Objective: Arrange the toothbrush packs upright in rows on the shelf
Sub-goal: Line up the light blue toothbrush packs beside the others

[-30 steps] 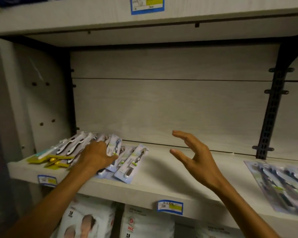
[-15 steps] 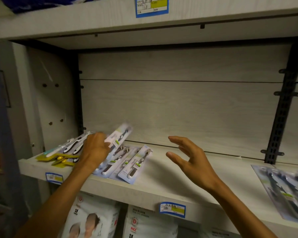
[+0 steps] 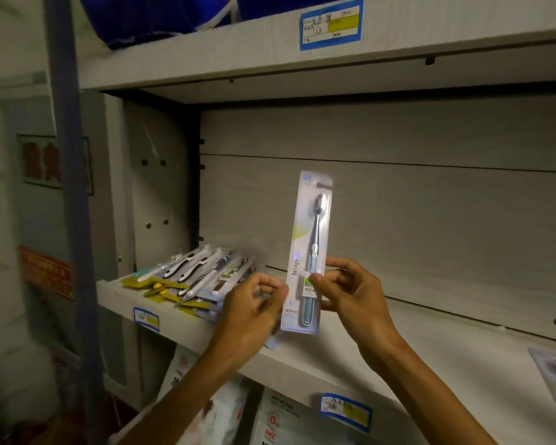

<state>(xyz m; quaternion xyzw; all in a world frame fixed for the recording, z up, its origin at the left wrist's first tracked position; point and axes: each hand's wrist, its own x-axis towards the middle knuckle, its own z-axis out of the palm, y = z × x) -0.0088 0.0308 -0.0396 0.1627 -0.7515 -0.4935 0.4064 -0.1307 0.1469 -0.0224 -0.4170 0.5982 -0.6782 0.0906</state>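
both hands, left hand (image 3: 254, 311) and right hand (image 3: 350, 293), pinch one upright toothbrush pack (image 3: 310, 252) above the shelf (image 3: 430, 348)

The pale shelf (image 3: 350, 358) bears a heap of toothbrush packs (image 3: 193, 277) at left, seemingly lying flat.

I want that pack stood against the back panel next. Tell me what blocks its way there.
Nothing visible does: the pale blue toothbrush pack, pinched upright by the right hand, has bare white wooden shelf behind it.
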